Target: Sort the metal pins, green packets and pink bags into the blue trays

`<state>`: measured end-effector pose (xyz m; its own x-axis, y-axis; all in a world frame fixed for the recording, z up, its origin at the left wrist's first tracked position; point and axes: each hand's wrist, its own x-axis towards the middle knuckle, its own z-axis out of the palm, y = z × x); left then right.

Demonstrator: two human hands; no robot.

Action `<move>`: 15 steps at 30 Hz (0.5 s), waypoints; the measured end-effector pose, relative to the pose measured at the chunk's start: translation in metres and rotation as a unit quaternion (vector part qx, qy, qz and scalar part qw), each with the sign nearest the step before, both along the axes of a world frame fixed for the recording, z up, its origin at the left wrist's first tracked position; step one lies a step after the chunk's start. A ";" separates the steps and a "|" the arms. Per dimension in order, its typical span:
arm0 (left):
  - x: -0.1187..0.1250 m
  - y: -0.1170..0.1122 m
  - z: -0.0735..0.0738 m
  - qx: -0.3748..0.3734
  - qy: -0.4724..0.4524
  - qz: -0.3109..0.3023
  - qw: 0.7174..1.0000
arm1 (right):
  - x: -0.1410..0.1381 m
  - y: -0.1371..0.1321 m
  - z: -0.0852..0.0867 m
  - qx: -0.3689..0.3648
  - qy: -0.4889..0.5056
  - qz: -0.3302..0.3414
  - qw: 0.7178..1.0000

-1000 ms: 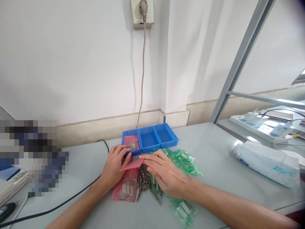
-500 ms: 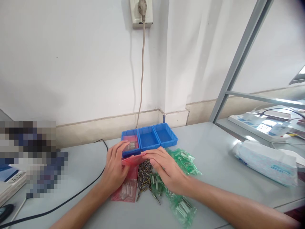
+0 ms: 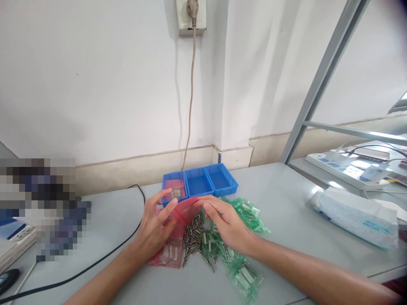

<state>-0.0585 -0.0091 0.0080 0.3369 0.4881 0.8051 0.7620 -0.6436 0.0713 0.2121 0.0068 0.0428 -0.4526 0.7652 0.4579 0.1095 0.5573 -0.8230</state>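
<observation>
A red plastic bag is raised between my hands, above the table. My right hand pinches its right upper edge. On the bag's left side, my left hand has its fingers spread apart; whether its thumb touches the plastic I cannot tell. Another red bag with pale pieces inside lies below my left hand. Between the hands is a heap of small metal pins. Green bags holding white and metal pieces lie under and beside my right hand.
Behind the hands stand three joined blue trays; the left one holds a red bag. A black cable crosses the table on the left. At right are a soft white-and-blue packet, a power strip and a grey metal frame.
My left fingers have come off the red bag's edge and spread apart. The bag now tilts up more towards my right hand, which keeps its pinch.
</observation>
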 end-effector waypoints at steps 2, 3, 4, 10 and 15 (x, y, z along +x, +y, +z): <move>0.000 -0.002 0.000 -0.010 0.011 0.019 1.000 | 0.000 0.000 0.001 -0.007 0.005 0.006 1.000; 0.001 -0.002 0.000 -0.016 0.014 0.025 0.999 | -0.001 0.000 0.000 -0.011 0.009 0.008 1.000; 0.001 -0.003 0.000 -0.021 0.017 0.028 0.999 | -0.001 0.000 0.000 -0.015 0.013 0.009 1.000; 0.004 -0.006 0.005 -0.055 0.033 0.024 0.998 | -0.001 0.003 -0.007 -0.028 0.019 -0.003 0.999; 0.005 -0.006 0.007 -0.065 0.024 0.028 0.997 | 0.000 0.004 -0.006 0.004 0.009 0.008 1.000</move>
<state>-0.0530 -0.0150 0.0145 0.3420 0.6066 0.7177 0.8013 -0.5871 0.1145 0.2117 0.0110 0.0370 -0.4569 0.7543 0.4715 0.0855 0.5648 -0.8208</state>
